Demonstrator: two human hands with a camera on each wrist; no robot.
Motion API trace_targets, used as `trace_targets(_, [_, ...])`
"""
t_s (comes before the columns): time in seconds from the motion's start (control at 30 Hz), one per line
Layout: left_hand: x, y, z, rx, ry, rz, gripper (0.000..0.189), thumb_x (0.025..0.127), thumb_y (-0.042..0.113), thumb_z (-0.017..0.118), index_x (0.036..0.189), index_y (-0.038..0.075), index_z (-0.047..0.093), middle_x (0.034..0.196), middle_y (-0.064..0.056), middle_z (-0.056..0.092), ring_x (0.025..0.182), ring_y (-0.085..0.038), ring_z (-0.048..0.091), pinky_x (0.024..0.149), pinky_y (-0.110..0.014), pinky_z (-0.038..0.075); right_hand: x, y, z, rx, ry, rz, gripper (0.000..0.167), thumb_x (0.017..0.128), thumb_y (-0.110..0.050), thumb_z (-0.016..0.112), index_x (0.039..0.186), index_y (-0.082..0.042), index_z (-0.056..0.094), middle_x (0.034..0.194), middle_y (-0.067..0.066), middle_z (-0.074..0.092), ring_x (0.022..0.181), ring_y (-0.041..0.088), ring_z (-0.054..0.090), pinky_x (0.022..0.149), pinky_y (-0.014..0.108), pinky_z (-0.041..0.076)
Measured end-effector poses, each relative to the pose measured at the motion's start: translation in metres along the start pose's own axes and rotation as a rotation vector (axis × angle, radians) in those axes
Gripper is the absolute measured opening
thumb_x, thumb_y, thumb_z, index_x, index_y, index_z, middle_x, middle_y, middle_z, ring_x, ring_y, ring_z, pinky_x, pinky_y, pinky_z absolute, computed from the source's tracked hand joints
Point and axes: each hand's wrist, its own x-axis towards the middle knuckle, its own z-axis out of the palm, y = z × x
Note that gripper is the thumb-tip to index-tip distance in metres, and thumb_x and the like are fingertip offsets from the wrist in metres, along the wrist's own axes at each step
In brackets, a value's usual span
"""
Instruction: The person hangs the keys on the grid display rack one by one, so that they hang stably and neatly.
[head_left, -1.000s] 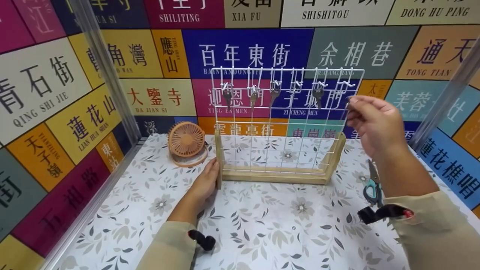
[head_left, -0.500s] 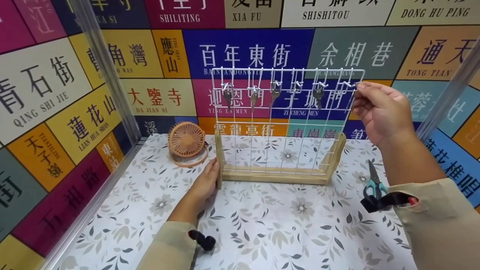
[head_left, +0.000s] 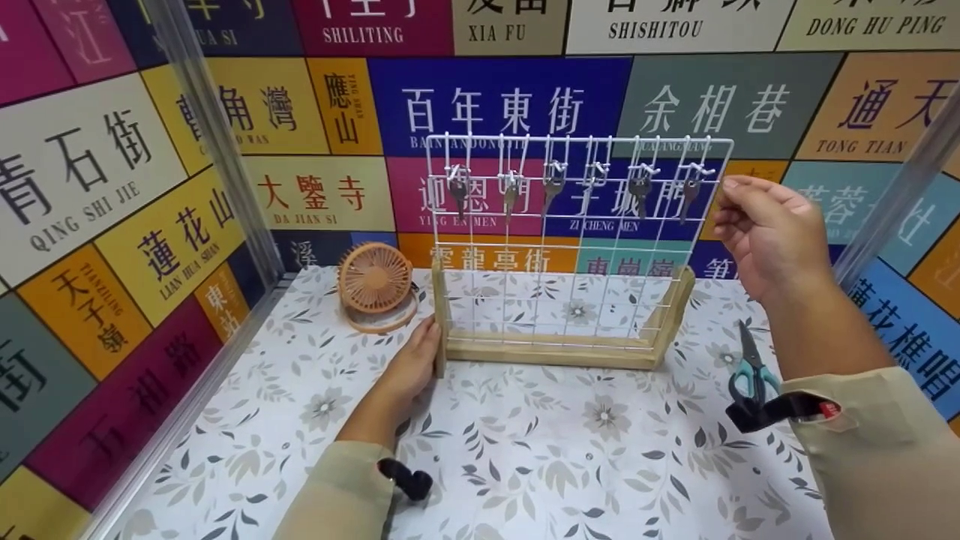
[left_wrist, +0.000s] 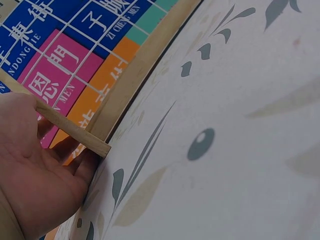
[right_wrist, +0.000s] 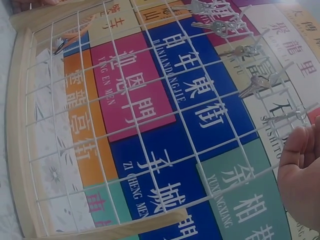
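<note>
A white wire grid rack (head_left: 562, 245) stands on the table in a wooden frame, with several keys hanging from hooks along its upper part. My left hand (head_left: 418, 358) holds the frame's left wooden post, its fingers bent behind the wood in the left wrist view. The rightmost key (head_left: 688, 199) hangs on its hook. Just right of the grid's upper right edge is my right hand (head_left: 776, 232), fingers loosely curled and nothing seen between them. In the right wrist view, the right hand (right_wrist: 302, 175) is beside the nearest hanging key (right_wrist: 290, 116).
An orange fan (head_left: 375, 279) stands left of the rack, behind the left hand. Scissors with teal handles (head_left: 750, 367) lie at the right, partly under the black wrist strap in view. Sign-printed walls rise behind the flower-patterned tabletop (head_left: 525, 450).
My right hand rose to the rightmost hook with a key, then let go and drew slightly down and right. The key now hangs there. My left hand stayed on the post.
</note>
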Motion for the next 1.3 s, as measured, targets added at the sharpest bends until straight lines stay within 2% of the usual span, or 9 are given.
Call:
trace_targets(0.17, [0.000, -0.001, 0.000, -0.007, 0.002, 0.013, 0.067, 0.109, 0.067, 0.039, 0.169, 0.039, 0.030, 0.175, -0.005, 0.035, 0.165, -0.034, 0.027, 0.135, -0.059, 0.017, -0.005, 0.007, -0.005, -0.030, 0.016, 0.004, 0.028, 0.093, -0.018, 0.085, 0.111, 0.000, 0.075, 0.088, 0.006, 0.072, 0.077, 0.018, 0.065, 0.069, 0.023, 0.060])
trace_targets(0.47, [0.000, 0.001, -0.003, -0.058, -0.029, -0.053, 0.072, 0.105, 0.073, 0.043, 0.169, 0.044, 0.028, 0.178, 0.001, 0.030, 0.167, -0.029, 0.021, 0.137, -0.057, 0.013, -0.019, 0.021, -0.014, -0.042, 0.030, 0.026, 0.033, 0.092, -0.022, 0.087, 0.115, -0.001, 0.075, 0.093, 0.006, 0.072, 0.081, 0.018, 0.066, 0.072, 0.023, 0.062])
trace_targets(0.6, [-0.001, 0.002, -0.003, -0.072, -0.033, -0.052, 0.070, 0.105, 0.072, 0.044, 0.168, 0.044, 0.029, 0.177, 0.001, 0.031, 0.167, -0.028, 0.022, 0.137, -0.056, 0.014, -0.028, 0.032, -0.018, -0.039, 0.041, 0.051, 0.034, 0.093, -0.024, 0.086, 0.116, -0.003, 0.074, 0.094, 0.005, 0.072, 0.083, 0.018, 0.066, 0.074, 0.023, 0.061])
trace_targets(0.77, [-0.001, 0.001, -0.003, -0.075, -0.045, -0.030, 0.074, 0.106, 0.071, 0.043, 0.170, 0.039, 0.025, 0.178, -0.001, 0.028, 0.167, -0.029, 0.021, 0.137, -0.054, 0.015, -0.038, 0.045, -0.022, 0.019, -0.005, 0.063, 0.027, 0.095, -0.018, 0.084, 0.113, 0.000, 0.073, 0.091, 0.007, 0.071, 0.079, 0.019, 0.065, 0.071, 0.024, 0.062])
trace_targets(0.87, [-0.002, 0.001, -0.003, -0.081, -0.045, -0.042, 0.074, 0.107, 0.071, 0.043, 0.171, 0.039, 0.025, 0.179, 0.001, 0.027, 0.168, -0.027, 0.019, 0.137, -0.052, 0.014, -0.043, 0.052, -0.025, 0.039, -0.018, 0.064, 0.026, 0.096, -0.016, 0.083, 0.112, 0.001, 0.073, 0.090, 0.009, 0.070, 0.078, 0.019, 0.065, 0.069, 0.025, 0.063])
trace_targets(1.17, [-0.003, 0.003, -0.005, -0.073, -0.040, -0.100, 0.071, 0.105, 0.074, 0.041, 0.168, 0.046, 0.026, 0.180, 0.003, 0.024, 0.169, -0.027, 0.016, 0.137, -0.056, 0.011, -0.052, 0.076, -0.046, 0.021, 0.057, 0.105, 0.028, 0.095, -0.019, 0.083, 0.115, -0.002, 0.074, 0.091, 0.006, 0.070, 0.081, 0.019, 0.064, 0.070, 0.024, 0.062])
trace_targets(1.3, [-0.002, 0.004, -0.005, -0.103, -0.040, -0.106, 0.068, 0.107, 0.071, 0.041, 0.168, 0.046, 0.026, 0.179, 0.003, 0.027, 0.168, -0.027, 0.019, 0.137, -0.053, 0.014, -0.046, 0.090, -0.057, -0.047, 0.116, 0.138, 0.030, 0.095, -0.023, 0.084, 0.117, -0.005, 0.075, 0.092, 0.005, 0.069, 0.084, 0.019, 0.063, 0.070, 0.024, 0.062])
